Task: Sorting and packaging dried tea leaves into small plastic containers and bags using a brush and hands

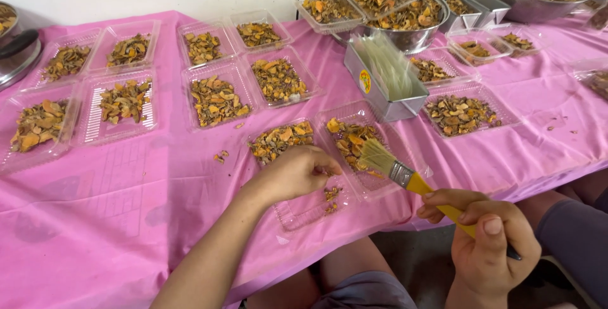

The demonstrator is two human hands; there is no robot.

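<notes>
My left hand [296, 171] rests over a clear plastic tray [297, 211] at the table's front edge, fingers pinched on small orange dried pieces [331, 192]. My right hand [486, 240] grips a yellow-handled paintbrush [405, 176]. Its bristles lie over a neighbouring clear tray [386, 185] that holds dried orange and brown slices [350, 139]. A pile of the same slices [278, 139] fills the far end of the tray under my left hand.
A pink cloth [114, 208] covers the table. Several clear trays of dried slices [215, 100] stand in rows behind. A metal box with clear bags [383, 75], steel bowls [405, 21] of slices and a pot [16, 56] stand at the back.
</notes>
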